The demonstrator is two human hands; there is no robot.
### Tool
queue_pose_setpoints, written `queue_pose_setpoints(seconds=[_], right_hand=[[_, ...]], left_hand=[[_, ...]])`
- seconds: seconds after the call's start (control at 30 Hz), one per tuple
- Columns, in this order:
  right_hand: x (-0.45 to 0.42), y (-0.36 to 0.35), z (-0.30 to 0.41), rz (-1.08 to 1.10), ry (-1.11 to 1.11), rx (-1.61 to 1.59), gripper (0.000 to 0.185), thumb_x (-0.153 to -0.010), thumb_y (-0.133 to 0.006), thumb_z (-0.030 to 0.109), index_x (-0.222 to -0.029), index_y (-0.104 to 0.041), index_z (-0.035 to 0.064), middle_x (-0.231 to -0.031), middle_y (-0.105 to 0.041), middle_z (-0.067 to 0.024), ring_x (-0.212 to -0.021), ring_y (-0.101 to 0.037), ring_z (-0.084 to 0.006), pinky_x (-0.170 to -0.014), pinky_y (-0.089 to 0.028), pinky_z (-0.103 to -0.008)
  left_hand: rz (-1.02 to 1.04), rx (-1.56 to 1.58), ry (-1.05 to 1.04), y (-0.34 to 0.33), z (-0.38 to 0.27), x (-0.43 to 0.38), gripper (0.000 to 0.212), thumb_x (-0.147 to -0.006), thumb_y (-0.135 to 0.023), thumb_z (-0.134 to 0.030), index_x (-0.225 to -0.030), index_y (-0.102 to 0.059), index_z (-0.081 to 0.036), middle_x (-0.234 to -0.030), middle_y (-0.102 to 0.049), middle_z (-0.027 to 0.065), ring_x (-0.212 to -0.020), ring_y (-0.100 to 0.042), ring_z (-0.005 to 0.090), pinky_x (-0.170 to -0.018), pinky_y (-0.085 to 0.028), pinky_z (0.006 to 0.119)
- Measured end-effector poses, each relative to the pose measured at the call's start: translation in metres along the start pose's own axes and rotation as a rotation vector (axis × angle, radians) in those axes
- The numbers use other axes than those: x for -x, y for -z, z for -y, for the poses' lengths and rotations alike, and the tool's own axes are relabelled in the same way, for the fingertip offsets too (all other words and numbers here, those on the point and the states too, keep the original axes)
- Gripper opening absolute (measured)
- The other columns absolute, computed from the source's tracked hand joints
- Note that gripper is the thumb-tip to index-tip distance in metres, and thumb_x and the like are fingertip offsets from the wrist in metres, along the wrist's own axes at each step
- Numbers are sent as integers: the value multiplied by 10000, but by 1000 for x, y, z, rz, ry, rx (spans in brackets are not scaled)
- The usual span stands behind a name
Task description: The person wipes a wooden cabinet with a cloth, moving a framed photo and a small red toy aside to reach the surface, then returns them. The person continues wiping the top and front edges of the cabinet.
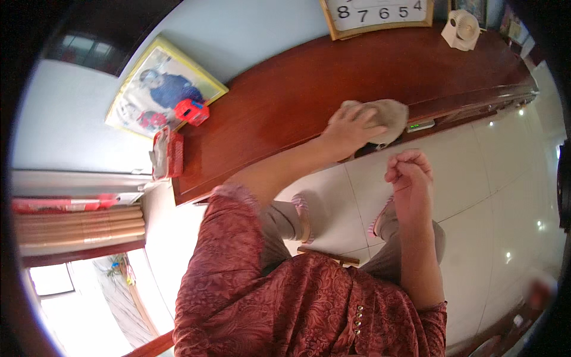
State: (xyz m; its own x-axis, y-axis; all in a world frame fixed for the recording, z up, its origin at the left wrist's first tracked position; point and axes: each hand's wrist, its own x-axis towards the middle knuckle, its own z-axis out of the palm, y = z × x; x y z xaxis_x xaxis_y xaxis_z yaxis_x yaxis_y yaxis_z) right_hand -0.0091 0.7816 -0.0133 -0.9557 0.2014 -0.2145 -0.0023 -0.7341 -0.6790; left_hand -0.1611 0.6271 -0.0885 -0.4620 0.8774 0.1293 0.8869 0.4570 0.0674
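Observation:
Pressed flat on a beige cloth (391, 117), my left hand (350, 131) rests at the front edge of a dark red wooden cabinet top (285, 93). Part of the cloth spreads out to the right of my fingers and hangs over the edge. My right hand (408, 167) is held in the air in front of the cabinet, above the tiled floor. Its fingers are curled in, and nothing shows in them. Just right of the cloth, a small device with a green lit display (420, 126) sits below the edge.
A framed picture (156, 89), a red toy-like box (192, 111) and a red basket (175, 154) stand at the cabinet's left end. A large clock (379, 18) and a small white fan (462, 30) are at the back. A wooden stool edge (328, 255) shows beneath me.

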Motion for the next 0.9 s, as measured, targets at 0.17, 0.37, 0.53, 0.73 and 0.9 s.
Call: queue_pose_setpoints(seconds=[0.17, 0.37, 0.53, 0.73, 0.9], right_hand=[[-9, 3, -2, 88, 32, 36, 129, -828, -525, -28, -905, -606, 36, -896, -648, -109, -725, -578, -162, -677, -477, -271], [-17, 6, -11, 138, 33, 99, 94, -849, -556, 11, -901, -615, 61, -913, -659, -77, -737, -584, -141, -685, -477, -264], [-17, -2, -15, 95, 0, 170, 94, -857, -566, 29, -918, -616, 80, -914, -656, -61, -747, -586, -127, -695, -481, -261], [-22, -1, -16, 78, -13, 251, 96, -851, -570, 25, -920, -616, 74, -924, -652, -63, -765, -584, -130, -699, -480, -271], [-25, -5, -24, 95, 20, 309, 107, -853, -558, 18, -926, -620, 66, -916, -648, -72, -763, -581, -134, -691, -479, -274]], left_hand=[[196, -38, 260, 45, 47, 162, 560, -892, -611, -258, -1425, -440, -293, -1522, -233, 135, -1388, -260, 393, -1109, -278, 577], [537, -791, 258, 77, 83, 337, 415, -948, -537, -315, -1354, -512, -237, -1434, -401, 156, -1334, -360, 369, -1004, -421, 481], [-493, -435, 790, 67, 73, 389, 389, -829, -618, -63, -1216, -577, -70, -1206, -582, 138, -1103, -562, 319, -928, -466, 371], [-170, -520, 880, 70, 75, 330, 398, -843, -586, -154, -1235, -559, -91, -1233, -553, 152, -1100, -541, 320, -899, -449, 447], [-18, -97, 777, 9, 67, 174, 495, -867, -604, -304, -1330, -515, -152, -1335, -479, 169, -1212, -483, 321, -960, -394, 495]])
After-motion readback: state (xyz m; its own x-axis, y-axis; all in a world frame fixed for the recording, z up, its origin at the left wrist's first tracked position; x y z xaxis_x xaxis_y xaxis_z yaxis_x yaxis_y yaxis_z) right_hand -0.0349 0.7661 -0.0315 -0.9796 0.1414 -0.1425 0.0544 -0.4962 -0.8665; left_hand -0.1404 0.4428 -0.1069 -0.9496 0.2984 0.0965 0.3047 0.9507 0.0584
